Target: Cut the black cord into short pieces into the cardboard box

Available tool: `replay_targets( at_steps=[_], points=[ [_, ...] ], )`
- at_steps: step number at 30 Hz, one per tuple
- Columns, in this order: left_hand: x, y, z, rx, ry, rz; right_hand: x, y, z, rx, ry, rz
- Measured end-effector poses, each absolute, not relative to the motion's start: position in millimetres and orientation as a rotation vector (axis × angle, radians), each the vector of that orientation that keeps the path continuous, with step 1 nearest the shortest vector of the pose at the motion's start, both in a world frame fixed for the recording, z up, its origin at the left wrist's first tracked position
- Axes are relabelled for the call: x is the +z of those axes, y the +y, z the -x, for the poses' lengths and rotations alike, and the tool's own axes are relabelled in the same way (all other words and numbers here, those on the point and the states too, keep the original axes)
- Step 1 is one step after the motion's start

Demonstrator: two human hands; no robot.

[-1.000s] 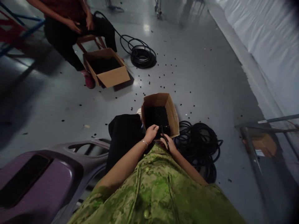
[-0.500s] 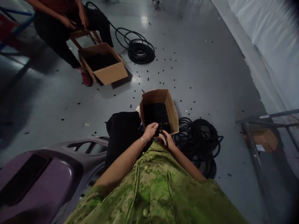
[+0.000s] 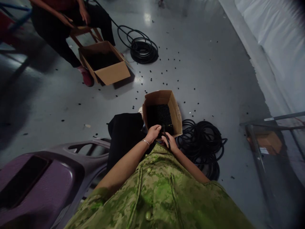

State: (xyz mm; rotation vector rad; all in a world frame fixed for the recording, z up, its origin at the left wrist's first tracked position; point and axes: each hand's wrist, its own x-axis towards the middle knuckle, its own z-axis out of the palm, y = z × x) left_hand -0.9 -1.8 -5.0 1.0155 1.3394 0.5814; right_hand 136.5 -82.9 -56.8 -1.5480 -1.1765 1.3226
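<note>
My left hand (image 3: 153,134) is closed in a pinch over the near edge of a small cardboard box (image 3: 175,116). Whatever its fingertips hold is too small and dark to make out. Close beside it, my right hand (image 3: 170,142) is wrapped round a long, dark, scissors-like tool (image 3: 169,143). The tool's narrow end points up toward the left fingertips, and part of it lies across my hand. Many tiny black pieces (image 3: 160,113) fill the lower part of the box. Beside the box on the right lies a tangled coil of black hose (image 3: 202,140).
A seated person (image 3: 95,19) has a larger open cardboard box (image 3: 113,73) in front. Another black hose coil (image 3: 144,51) and scattered black bits (image 3: 162,73) lie on the floor. Left is a purple chair (image 3: 59,184) carrying a phone (image 3: 26,178); right, a metal frame (image 3: 257,146).
The view has shifted slightly. Both hands stay over the box's near edge, and the dark tool in my right hand has turned slightly more upright.
</note>
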Motion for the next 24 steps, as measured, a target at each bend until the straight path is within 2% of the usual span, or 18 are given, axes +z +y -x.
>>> replay_targets(
  at_steps=[24],
  points=[
    [-4,1,2,0.532,1.377,-0.944,-83,-80,-134,1.081,-1.417,1.848]
  ],
)
